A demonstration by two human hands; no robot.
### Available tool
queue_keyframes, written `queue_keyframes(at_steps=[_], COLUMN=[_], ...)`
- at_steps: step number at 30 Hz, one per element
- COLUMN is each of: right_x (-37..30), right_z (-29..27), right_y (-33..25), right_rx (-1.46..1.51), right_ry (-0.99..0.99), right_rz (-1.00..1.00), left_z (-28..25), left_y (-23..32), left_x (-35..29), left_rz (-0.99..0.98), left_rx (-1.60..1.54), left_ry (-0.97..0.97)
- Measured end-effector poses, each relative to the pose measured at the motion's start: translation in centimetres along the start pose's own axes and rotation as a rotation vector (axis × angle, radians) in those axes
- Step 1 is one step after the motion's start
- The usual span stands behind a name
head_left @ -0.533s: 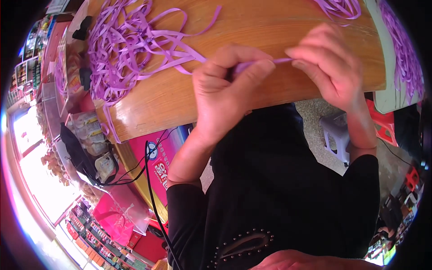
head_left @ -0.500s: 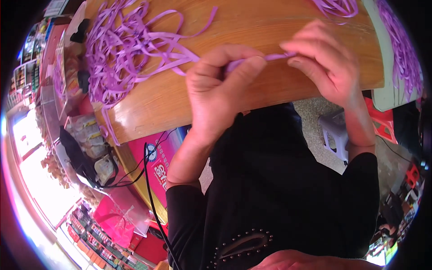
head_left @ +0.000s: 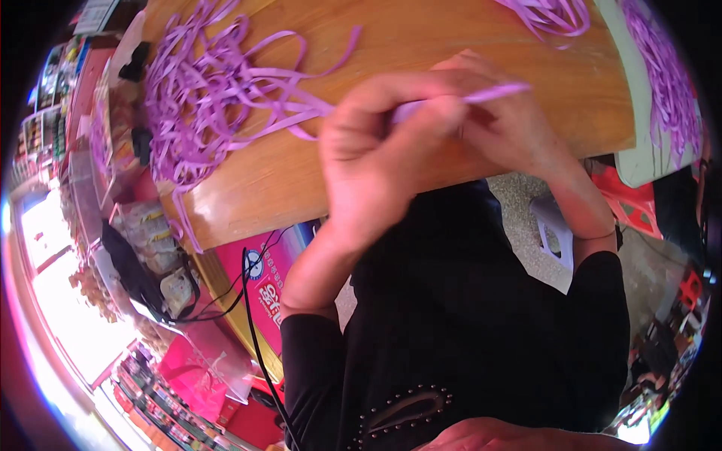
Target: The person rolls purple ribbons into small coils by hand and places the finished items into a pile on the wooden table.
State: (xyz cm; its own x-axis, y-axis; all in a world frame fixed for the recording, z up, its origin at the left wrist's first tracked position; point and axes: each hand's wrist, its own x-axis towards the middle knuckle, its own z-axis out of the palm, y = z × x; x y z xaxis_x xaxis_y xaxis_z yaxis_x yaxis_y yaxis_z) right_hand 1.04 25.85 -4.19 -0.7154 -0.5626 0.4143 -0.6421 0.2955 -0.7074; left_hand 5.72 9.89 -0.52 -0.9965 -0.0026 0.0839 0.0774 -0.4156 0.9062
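Observation:
My left hand (head_left: 383, 150) and my right hand (head_left: 511, 128) meet over the near edge of a wooden table (head_left: 466, 37). Both pinch one thin purple strip (head_left: 492, 93), whose end sticks out to the right above my right hand. My left hand lies partly over the right, so the right fingertips are hidden. A loose tangle of purple strips (head_left: 203, 98) lies on the table to the left, and one strand runs from it toward my hands.
More purple strips (head_left: 553, 13) lie at the table's far edge, and another bunch (head_left: 665, 71) rests on a white surface at the right. A black cable (head_left: 252, 316) hangs below the table by a pink box (head_left: 271, 293). A white stool (head_left: 553, 233) stands on the floor.
My hands have come closer together, the left now overlapping the right. The strip's end now pokes out to the right past my fingers.

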Motion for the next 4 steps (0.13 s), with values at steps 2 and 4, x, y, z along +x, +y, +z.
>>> queue_keyframes(at_steps=[2, 4], right_x=[0.7, 3.3], right_z=[0.2, -0.2], right_y=[-0.5, -3.6], right_rx=[-0.024, 0.014], right_ry=[-0.049, -0.168], right_rz=[-0.023, -0.097], left_z=[2.2, 2.9], left_y=[0.6, 2.6], left_x=[1.0, 0.8], left_rz=[0.038, 0.039], left_rx=[0.005, 0.127], left_ry=[-0.205, -0.318])
